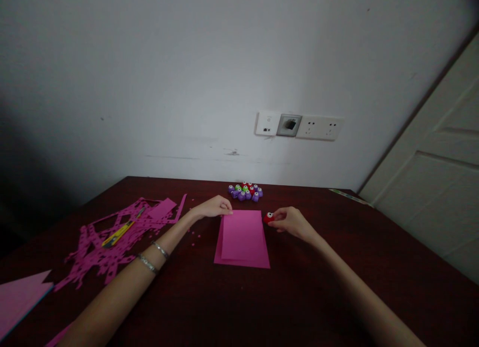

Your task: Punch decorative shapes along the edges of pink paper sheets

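Note:
Two pink paper sheets (pixel 243 237) lie one over the other in the middle of the table, the upper one slightly smaller. At their far left corner, my left hand (pixel 217 206) has its fingers curled and pinches the paper's edge. Just off the right edge of the sheets, my right hand (pixel 290 221) grips a small red craft punch (pixel 268 217) with a white top between thumb and fingers. A cluster of similar purple, green and red craft punches (pixel 245 192) stands beyond the paper, near the wall.
Left of my left arm is a heap of pink paper scraps (pixel 97 259) full of holes, with a yellow utility knife (pixel 121 233) on top. Folded pink paper (pixel 22 297) lies at the near left. A thin strip (pixel 350 196) rests at the far right edge. Sockets (pixel 320 128) are on the wall.

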`<state>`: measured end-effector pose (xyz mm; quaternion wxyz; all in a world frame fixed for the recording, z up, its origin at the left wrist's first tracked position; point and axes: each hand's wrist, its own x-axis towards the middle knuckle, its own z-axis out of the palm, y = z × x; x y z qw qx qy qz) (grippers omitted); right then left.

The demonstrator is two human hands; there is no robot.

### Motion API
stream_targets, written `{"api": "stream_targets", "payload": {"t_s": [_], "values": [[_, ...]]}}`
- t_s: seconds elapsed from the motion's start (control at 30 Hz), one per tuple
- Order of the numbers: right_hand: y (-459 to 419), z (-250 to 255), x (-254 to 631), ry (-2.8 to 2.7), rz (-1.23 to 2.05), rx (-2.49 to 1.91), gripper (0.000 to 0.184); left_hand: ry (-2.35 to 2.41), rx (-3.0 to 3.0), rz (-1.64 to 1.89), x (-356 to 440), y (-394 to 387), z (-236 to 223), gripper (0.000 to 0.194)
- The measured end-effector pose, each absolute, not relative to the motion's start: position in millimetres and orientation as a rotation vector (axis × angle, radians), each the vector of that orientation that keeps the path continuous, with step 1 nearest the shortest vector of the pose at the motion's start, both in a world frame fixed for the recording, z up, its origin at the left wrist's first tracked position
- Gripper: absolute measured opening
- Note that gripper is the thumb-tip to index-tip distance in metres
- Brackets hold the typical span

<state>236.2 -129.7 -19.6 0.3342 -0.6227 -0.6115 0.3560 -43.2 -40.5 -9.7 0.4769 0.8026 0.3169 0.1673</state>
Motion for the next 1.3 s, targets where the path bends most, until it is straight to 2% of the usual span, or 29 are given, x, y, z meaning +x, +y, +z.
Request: {"api": "stream_targets", "payload": {"t_s": [1.3], "values": [[-134.1, -18.3, 228.2, -1.733, 0.87, -1.571, 0.016, 0.83, 1.87, 0.463, -45.3, -37.9, -20.2, 0.023]]}}
